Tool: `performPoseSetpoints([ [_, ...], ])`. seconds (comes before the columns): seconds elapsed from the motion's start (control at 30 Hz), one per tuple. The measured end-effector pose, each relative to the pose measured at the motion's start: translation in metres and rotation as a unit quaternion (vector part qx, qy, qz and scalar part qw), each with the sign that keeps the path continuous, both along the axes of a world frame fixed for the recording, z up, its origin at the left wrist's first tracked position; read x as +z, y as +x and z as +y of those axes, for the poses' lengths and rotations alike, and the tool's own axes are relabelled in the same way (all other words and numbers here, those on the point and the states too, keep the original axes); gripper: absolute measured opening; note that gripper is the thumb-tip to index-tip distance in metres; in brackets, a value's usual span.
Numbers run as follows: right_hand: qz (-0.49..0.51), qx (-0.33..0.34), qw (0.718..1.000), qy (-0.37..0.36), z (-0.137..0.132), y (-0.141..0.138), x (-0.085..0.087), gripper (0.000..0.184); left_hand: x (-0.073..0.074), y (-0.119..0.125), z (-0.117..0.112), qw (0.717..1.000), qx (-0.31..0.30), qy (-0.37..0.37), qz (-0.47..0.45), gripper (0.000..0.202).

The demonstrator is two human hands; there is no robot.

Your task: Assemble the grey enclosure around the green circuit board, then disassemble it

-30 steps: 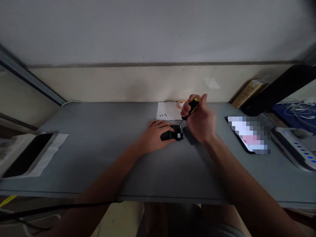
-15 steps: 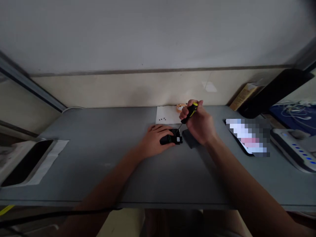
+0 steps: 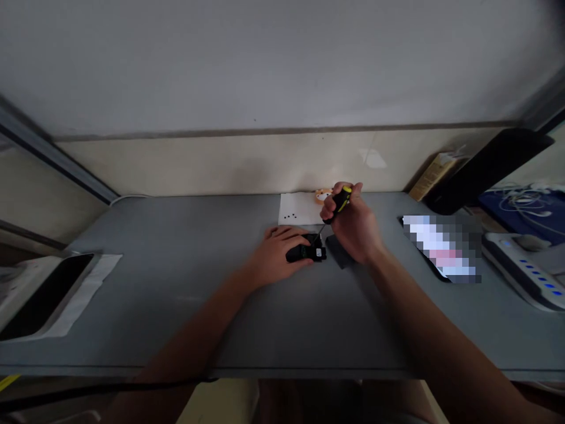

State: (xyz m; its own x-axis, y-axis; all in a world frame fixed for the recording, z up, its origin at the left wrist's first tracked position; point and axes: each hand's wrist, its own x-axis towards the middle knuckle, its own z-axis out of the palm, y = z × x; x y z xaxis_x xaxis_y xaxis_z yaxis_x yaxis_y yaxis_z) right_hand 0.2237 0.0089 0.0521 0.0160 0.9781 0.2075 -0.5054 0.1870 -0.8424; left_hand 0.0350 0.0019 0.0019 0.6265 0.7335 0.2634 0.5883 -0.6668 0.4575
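Note:
My right hand [image 3: 355, 227] is wrapped round a black and yellow screwdriver [image 3: 339, 203], its shaft slanting down to the left. The tip meets a small black device [image 3: 304, 252] with a white label, lying on the grey table [image 3: 176, 235]. My left hand [image 3: 278, 256] grips that device, fingers over the far side and thumb along the near edge. Partly under my right hand lies a flat dark piece [image 3: 339, 252]. Behind the device, several tiny dark screws [image 3: 289, 216] rest on a white paper [image 3: 304, 203], beside a round orange and white item [image 3: 323, 196].
At the right are a phone [image 3: 436, 247] with a blurred-out screen, a power strip [image 3: 529, 268], a black cylinder-like object [image 3: 489, 171] and a yellowish box [image 3: 432, 175]. A dark-screened device [image 3: 48, 294] lies on papers at the left. The wall [image 3: 220, 168] bounds the back.
The whole view has shifted slightly, with the table sitting a little lower. Both hands keep their hold; the screwdriver stays at the same spot on the device.

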Motion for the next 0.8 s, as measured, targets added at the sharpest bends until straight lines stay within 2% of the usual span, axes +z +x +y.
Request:
performPoseSetpoints([
  [0.2, 0.041, 0.017, 0.999, -0.001, -0.0034, 0.0001, 0.0003, 0.045, -0.0010, 0.0003, 0.0007, 1.000, -0.001, 0.002, 0.000, 0.022],
  [0.37, 0.038, 0.004, 0.999, -0.003, -0.0019, 0.0012, -0.0013, 0.042, -0.0020, 0.0004, 0.0011, 1.000, 0.000, 0.007, -0.001, 0.022],
  [0.6, 0.041, 0.013, 0.999, -0.023, 0.0010, 0.0010, 0.0023, 0.048, -0.0021, 0.0001, 0.0010, 1.000, -0.001, 0.003, 0.004, 0.021],
  [0.8, 0.071, 0.003, 0.997, -0.018, 0.0003, 0.0032, -0.0028, 0.043, -0.0033, 0.0004, 0.0021, 1.000, 0.000, 0.003, 0.003, 0.022],
])
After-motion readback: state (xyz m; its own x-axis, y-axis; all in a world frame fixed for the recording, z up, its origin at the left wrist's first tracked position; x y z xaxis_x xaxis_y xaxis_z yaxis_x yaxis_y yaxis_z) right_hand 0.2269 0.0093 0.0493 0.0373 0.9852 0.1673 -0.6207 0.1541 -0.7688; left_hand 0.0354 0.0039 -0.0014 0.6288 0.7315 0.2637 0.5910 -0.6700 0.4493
